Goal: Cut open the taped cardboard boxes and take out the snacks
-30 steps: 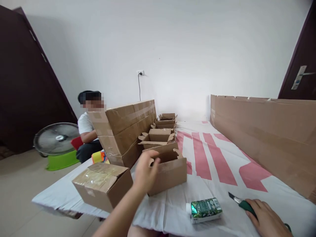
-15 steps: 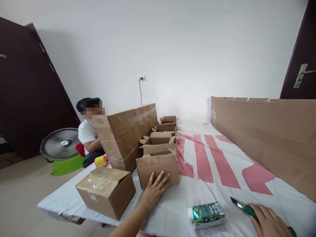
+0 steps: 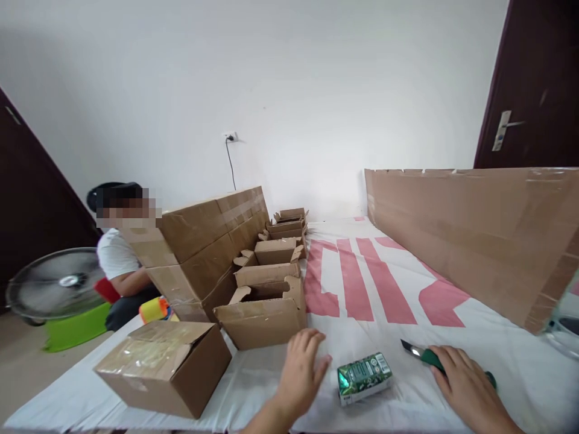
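Observation:
My left hand is just off the near corner of an open-topped cardboard box, with loosely bent fingers, the thumb apart and nothing in the grasp. Right of this hand, a green printed carton lies on its side. Under the fingers of my right hand is the green handle of a utility knife. Its bare blade points left, low over the cloth. A taped cardboard box with one flap edge raised sits at the left.
Several open boxes run back in a row beside a stack of taped boxes. A long cardboard panel stands on the right of the white and red cloth. At the left are a seated person and a fan.
My left hand has come off the front of the open box and moved right, toward the carton. That box now stands turned slightly. The view has swung right; the right hand stays on the knife.

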The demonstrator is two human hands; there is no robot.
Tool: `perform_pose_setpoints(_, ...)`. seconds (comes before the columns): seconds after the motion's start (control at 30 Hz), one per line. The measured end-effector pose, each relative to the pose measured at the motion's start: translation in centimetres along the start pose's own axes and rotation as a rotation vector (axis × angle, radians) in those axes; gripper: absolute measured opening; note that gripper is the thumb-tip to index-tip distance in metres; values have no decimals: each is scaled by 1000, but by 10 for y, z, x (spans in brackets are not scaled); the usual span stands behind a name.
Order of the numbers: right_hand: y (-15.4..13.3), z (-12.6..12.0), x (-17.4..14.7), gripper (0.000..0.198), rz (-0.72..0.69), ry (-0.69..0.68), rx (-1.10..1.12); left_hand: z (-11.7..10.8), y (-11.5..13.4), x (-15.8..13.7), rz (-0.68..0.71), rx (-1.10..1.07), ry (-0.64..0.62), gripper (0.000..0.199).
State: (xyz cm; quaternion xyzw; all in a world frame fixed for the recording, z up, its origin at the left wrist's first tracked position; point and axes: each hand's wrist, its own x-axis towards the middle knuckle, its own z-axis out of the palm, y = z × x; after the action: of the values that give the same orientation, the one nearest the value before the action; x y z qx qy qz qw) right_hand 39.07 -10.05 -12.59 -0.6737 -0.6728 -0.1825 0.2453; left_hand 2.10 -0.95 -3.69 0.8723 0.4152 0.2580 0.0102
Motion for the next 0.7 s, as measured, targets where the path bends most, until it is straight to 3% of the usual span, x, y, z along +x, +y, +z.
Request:
perform_pose_setpoints(0.17,0,0,-1,28,1,-3,3,26,56,5,74,-230,-333,71)
perform_pose_setpoints(0.3,2,1,-2,28,-3,-2,-1,34,58,6,-37,-218,-456,73)
perform_pose_setpoints(0.47,5,5,-3,28,-10,23,14,6,7,-3,-153,-101,-423,66)
perform_pose_setpoints(0.6,9,10,-6,29,-22,31,19,-20,-50,-15,-363,240,-282,65)
perform_pose_setpoints(0.7,11,13,-6,28,-27,28,26,-28,-81,-22,-464,443,-214,66)
